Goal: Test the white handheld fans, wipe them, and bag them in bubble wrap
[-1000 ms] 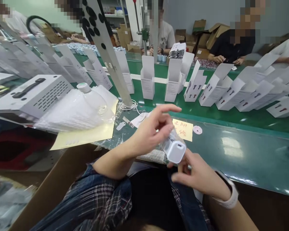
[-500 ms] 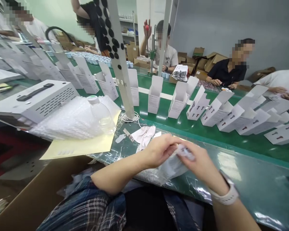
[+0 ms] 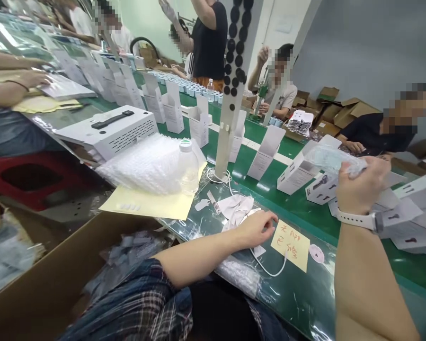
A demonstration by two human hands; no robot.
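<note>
My right hand [image 3: 360,184] grips one end of a light bluish item in a clear plastic bag [image 3: 328,158]. The bag is raised over the green belt, its far end overlapping the flap of an open white carton [image 3: 293,177]; I cannot tell whether they touch. My left hand [image 3: 257,229] is low over the bench with loosely curled fingers and nothing in them. By its fingertips lies a yellow note [image 3: 291,244] with red handwriting. A crumpled pale cloth [image 3: 236,208] and a white cable [image 3: 270,273] are close to that hand.
White cartons with raised flaps line the green belt [image 3: 261,194]. A post [image 3: 227,118] rises at the bench edge. To the left are a bottle [image 3: 187,168], bubble wrap [image 3: 142,166] and a white metal case [image 3: 110,128]. Several people work around the belt.
My right hand has carried the bagged item away from my left hand, up and to the right over the cartons. My left hand has let go. The view has turned left.
</note>
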